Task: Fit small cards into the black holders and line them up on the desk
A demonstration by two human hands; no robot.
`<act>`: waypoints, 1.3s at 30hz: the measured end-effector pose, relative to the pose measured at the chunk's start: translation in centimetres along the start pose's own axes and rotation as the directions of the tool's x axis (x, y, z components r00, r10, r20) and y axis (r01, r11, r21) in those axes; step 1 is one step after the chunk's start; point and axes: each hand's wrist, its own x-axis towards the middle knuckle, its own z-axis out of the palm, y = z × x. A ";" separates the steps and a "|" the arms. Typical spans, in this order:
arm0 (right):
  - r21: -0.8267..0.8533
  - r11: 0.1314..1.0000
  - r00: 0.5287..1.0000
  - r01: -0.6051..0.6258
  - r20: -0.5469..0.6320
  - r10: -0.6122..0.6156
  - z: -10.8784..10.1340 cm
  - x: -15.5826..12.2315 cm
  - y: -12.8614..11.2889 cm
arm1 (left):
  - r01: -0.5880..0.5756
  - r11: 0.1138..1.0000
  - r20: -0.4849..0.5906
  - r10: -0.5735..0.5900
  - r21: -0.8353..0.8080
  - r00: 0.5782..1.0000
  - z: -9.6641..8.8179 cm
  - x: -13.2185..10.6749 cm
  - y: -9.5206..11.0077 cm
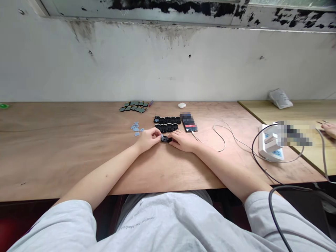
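both hands pinch a small black part on the worktop.

left hand and right hand grip the dark, flat, knobbly black part between fingertips, just before two rows of similar black pieces.

- Wide plywood bench, brown, running left to right against a wall.
- Far centre: cluster of green square pieces, purple pen just right of them.
- Further right, far: small white case.
- Centre: two rows of black parts; single black part just near of them.
- Left of the rows: scattered pale blue bits.
- Right of the rows: phone, white cable plugged in, looping right.
- Right end: white power strip.
- Far left edge: something green, too cropped to tell.
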 end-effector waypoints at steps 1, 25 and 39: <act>0.000 1.000 1.000 -0.005 0.000 0.005 0.0 0.0 0.0 | 0.002 1.000 0.024 -0.002 -0.016 1.000 0.4 -0.1 0.4; 0.024 1.000 1.000 -0.004 -0.011 0.004 0.3 0.1 0.1 | -0.498 0.806 0.369 0.378 0.319 0.849 -0.9 0.1 -1.3; 0.038 0.999 1.000 -0.017 -0.023 0.018 0.3 0.1 0.1 | -0.424 0.902 0.296 0.384 0.082 0.875 -0.3 0.4 -2.0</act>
